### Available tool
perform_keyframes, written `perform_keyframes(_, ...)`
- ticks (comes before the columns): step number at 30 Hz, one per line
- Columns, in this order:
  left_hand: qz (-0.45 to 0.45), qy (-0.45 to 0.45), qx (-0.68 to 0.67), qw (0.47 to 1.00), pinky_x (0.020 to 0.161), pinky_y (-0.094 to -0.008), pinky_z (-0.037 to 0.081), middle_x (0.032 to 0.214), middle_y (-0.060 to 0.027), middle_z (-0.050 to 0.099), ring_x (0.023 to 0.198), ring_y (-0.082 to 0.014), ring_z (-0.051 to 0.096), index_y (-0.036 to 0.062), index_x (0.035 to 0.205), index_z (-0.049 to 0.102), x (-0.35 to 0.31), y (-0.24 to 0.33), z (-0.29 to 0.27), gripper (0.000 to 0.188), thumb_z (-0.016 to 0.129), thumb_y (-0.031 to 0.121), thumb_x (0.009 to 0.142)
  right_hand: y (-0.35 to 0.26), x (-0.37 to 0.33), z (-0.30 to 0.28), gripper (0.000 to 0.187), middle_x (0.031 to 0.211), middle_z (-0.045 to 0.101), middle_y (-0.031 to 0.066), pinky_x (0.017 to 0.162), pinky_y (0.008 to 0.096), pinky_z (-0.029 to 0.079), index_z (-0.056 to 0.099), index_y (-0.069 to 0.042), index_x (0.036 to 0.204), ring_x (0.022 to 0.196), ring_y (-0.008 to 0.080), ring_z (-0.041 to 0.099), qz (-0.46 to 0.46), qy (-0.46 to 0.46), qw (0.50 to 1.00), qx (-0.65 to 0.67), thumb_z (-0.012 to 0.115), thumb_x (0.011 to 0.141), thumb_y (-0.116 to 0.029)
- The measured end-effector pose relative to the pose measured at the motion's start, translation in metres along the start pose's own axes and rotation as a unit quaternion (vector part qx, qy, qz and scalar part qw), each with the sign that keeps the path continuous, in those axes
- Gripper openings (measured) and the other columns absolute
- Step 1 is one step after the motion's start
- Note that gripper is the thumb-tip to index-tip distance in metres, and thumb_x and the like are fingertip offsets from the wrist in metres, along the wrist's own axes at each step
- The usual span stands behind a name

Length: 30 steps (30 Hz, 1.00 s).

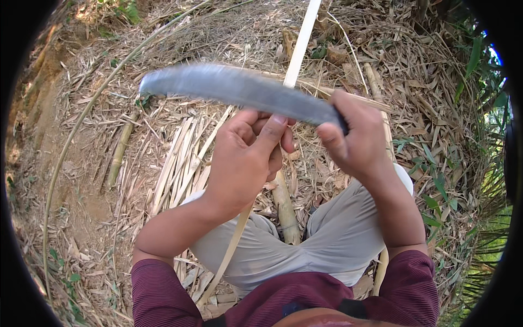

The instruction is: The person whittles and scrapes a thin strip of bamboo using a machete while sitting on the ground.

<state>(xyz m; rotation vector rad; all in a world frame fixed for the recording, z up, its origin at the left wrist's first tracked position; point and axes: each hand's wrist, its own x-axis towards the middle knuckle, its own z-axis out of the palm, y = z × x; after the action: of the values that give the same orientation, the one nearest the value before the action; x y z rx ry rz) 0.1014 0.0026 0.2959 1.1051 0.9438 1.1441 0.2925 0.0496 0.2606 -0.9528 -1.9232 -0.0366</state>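
Observation:
A long, curved machete [234, 87] stretches across the view, its blade blurred and its tip toward the left. My right hand [359, 136] is closed round its handle, most of which the fingers hide. Below the blade, my left hand [250, 144] pinches a pale, flat bamboo strip [303, 43] between thumb and fingers. The strip runs away from me past the blade, and its near end [231, 248] hangs down over my left leg. The blade passes close above my left fingertips and in front of the strip; whether it touches the strip I cannot tell.
Split bamboo strips [182, 158] lie in a pile left of my knees. A bamboo pole [284, 207] lies between my legs, and a shorter piece [120, 150] sits farther left. A long thin stem [81, 117] arcs along the left. Dry leaves cover the ground; green plants [436, 180] stand right.

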Motion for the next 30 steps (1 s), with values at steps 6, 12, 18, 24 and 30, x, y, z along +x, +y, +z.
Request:
perform_keyframes(6,0.033,0.056,0.138,0.988,0.039,-0.0237,0.026,0.065,-0.0037,0.055,0.044,-0.0064,0.039,0.0,0.089,0.058,-0.007,-0.013,0.008,0.01,0.053,0.006,0.095,-0.01,-0.007,0.012,0.07,0.062,0.051,0.0113,0.048,0.0396,0.044,0.051,-0.003,0.077,0.053,0.0313,0.056,-0.002,-0.048,0.999,-0.023,0.057,0.08,-0.073)
perform_keyframes(12,0.08,0.065,0.188,0.977,0.041,-0.0227,0.028,0.061,-0.0015,0.053,0.046,-0.0035,0.042,-0.0017,0.087,0.06,-0.005,-0.016,0.02,0.014,0.052,0.006,0.096,0.008,-0.007,0.017,0.073,0.054,0.055,0.0073,0.038,0.0336,0.044,0.047,-0.008,0.065,0.043,0.0233,0.058,-0.054,0.029,0.989,-0.138,0.059,0.071,-0.08)
perform_keyframes(18,0.058,0.063,0.19,0.978,0.038,-0.019,0.027,0.072,-0.0031,0.058,0.042,-0.0011,0.037,-0.0032,0.099,0.059,-0.006,-0.016,0.017,0.022,0.054,0.018,0.101,0.048,0.008,0.015,0.074,0.058,0.058,0.0102,0.051,0.0397,0.051,0.048,-0.008,0.066,0.055,0.0271,0.064,0.122,0.028,0.974,-0.188,0.047,0.078,-0.082)
perform_keyframes(24,-0.002,0.004,0.055,0.998,0.038,-0.0176,0.027,0.074,-0.0038,0.059,0.042,-0.002,0.036,-0.0028,0.106,0.059,-0.007,-0.013,-0.002,0.021,0.051,0.016,0.102,0.072,0.004,-0.036,0.073,0.056,0.031,-0.0061,0.044,0.0244,0.031,0.042,-0.014,0.067,0.047,0.0057,0.032,0.427,0.116,0.865,0.236,0.026,0.087,-0.082)
perform_keyframes(30,-0.037,-0.006,0.071,0.997,0.038,-0.0175,0.027,0.074,-0.0041,0.058,0.042,-0.0022,0.036,-0.0024,0.107,0.058,-0.003,-0.013,0.005,0.021,0.051,0.016,0.101,0.023,0.011,-0.019,0.065,0.056,0.033,-0.0081,0.041,0.0212,0.029,0.061,-0.004,0.091,0.045,0.0025,0.032,0.369,0.018,0.851,0.373,0.046,0.092,-0.067)
